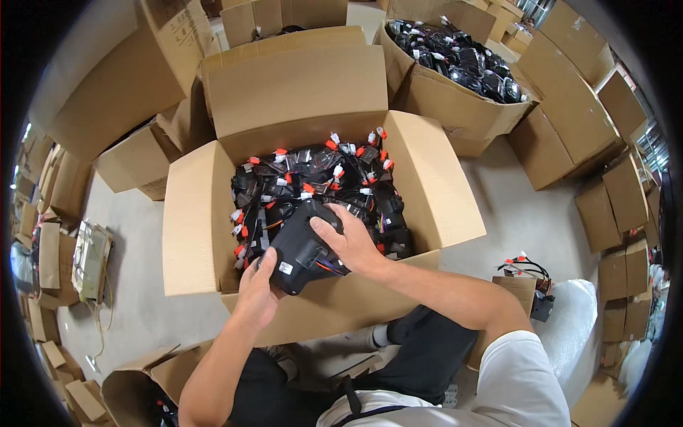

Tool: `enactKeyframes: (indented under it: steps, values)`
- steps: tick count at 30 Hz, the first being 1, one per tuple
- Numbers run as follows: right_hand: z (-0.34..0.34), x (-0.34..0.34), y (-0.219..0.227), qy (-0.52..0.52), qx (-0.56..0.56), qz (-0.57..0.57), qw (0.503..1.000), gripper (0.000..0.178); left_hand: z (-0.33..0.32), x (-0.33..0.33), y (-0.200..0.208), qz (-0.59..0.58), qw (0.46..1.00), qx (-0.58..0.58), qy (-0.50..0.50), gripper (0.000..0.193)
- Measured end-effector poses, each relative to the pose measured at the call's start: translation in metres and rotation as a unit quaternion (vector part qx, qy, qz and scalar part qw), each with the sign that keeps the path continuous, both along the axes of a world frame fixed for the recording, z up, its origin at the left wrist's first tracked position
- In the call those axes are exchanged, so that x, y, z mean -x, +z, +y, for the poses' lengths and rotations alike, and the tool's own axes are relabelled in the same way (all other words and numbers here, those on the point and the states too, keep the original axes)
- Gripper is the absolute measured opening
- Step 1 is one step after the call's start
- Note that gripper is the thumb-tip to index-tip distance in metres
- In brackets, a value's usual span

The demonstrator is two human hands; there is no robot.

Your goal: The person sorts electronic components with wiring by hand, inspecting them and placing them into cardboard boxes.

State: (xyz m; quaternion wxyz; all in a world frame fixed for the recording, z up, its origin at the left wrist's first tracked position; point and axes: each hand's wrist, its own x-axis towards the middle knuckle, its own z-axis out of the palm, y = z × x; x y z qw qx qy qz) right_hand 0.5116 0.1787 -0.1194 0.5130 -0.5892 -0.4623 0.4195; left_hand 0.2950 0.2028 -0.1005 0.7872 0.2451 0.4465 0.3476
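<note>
Between my two hands is a black plastic housing (295, 245) with a small white label and colored wires coming out of its side. My left hand (260, 288) grips its lower left end, thumb on top. My right hand (350, 238) is closed round its upper right part. The housing is tilted over the near side of an open cardboard box (299, 89). Inside that box lie several black wired units (313, 167) with red and white connectors, heaped together. My fingers beneath the housing are hidden.
Another box (455, 117) at the back right is full of black bagged parts. Tall cartons (121, 78) stand at the left and more (569, 92) at the right. A bubble-wrap roll (573, 327) lies by my right side. A metal device with a cord (91, 263) sits on the left floor.
</note>
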Motion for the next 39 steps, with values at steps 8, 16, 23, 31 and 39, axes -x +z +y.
enactKeyframes:
  steps: [8, 16, 23, 31, 39]
  values:
    - [0.002, -0.02, 0.016, 0.17, 0.01, 0.133, 0.976, 0.063, -0.002, 0.0, 0.011, 0.015, 0.988, -0.082, -0.13, 0.042]
    - [-0.032, -0.052, 0.061, 0.178, 0.135, -0.026, 0.974, 0.052, 0.079, -0.037, 0.007, -0.011, 0.988, -0.156, 0.01, 0.038]
    - [-0.061, -0.081, 0.06, 0.006, 0.072, -0.163, 0.984, 0.076, 0.123, -0.216, -0.058, -0.036, 0.983, -0.145, -0.106, 0.037]
    - [-0.075, -0.101, 0.061, 0.068, 0.036, -0.269, 0.96, 0.068, 0.154, -0.313, -0.14, 0.124, 0.972, -0.156, -0.121, 0.035]
    - [-0.077, -0.112, 0.059, 0.198, 0.028, -0.276, 0.94, 0.064, 0.152, -0.314, -0.143, -0.011, 0.986, -0.136, -0.095, 0.046]
